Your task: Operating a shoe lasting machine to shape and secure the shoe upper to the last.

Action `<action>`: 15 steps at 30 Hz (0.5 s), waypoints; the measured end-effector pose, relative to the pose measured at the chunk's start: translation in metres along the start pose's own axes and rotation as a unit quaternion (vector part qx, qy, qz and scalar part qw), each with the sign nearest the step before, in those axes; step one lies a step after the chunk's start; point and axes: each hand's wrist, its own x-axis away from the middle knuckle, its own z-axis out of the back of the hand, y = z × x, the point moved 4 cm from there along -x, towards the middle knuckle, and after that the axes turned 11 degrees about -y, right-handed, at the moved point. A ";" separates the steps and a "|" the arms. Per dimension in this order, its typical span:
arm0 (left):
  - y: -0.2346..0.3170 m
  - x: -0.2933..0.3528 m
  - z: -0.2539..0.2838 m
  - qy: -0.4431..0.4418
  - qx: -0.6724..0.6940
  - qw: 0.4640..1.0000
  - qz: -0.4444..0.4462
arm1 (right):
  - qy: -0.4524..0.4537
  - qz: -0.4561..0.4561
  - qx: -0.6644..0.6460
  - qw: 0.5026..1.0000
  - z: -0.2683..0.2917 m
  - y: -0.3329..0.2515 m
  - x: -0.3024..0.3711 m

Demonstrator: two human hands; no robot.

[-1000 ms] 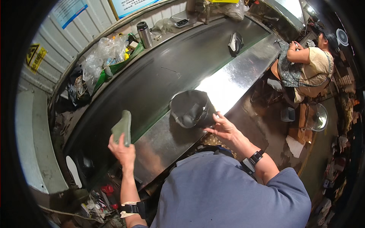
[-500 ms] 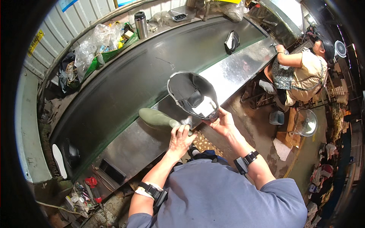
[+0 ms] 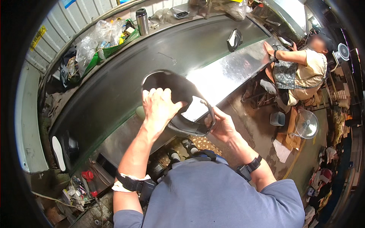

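A: Talk me through the middle of it; what's up there?
B: A black, wide-mouthed, flexible shell (image 3: 182, 85), held before the person's chest, its opening facing up toward us; a flat white patch (image 3: 195, 109) shows bright inside it.
A: And the hands?
B: The right hand (image 3: 223, 127) has the shell's right rim between thumb and fingers, a firm-looking grasp; the left hand (image 3: 155, 110) lies over the left side of the mouth, fingers bent, thumb pointing across the opening; whether those fingers pinch the rim, I cannot tell!
A: Anything beside that left hand?
B: Yes, a smooth, rounded, pale green form (image 3: 140, 111), mostly hidden behind it; under it all runs a shiny, bare metal strip (image 3: 232, 78), bordering a long, dark, smooth work surface (image 3: 114, 93).
A: Farther out?
B: A black-and-white shoe (image 3: 234, 40) at the far end; a slim white insole (image 3: 58, 152) down at the left; a steel tumbler with a dark lid (image 3: 142, 22) along the back ledge; and off to the right a seated co-worker in a cream top (image 3: 310, 70), one hand on the strip's far end!
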 end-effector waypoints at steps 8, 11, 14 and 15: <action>-0.038 0.004 -0.018 -0.076 0.090 0.993 0.025 | 0.001 -0.081 -0.123 0.989 0.008 0.015 0.005; -0.056 0.017 -0.017 0.052 0.190 0.979 0.054 | -0.043 -0.072 -0.119 0.989 0.004 0.010 0.009; -0.099 0.036 -0.040 0.067 0.448 0.871 0.190 | -0.046 0.099 0.143 0.984 -0.019 -0.013 0.014; -0.107 0.039 -0.051 0.041 0.581 0.772 0.256 | -0.087 0.132 0.261 0.952 -0.020 -0.016 0.016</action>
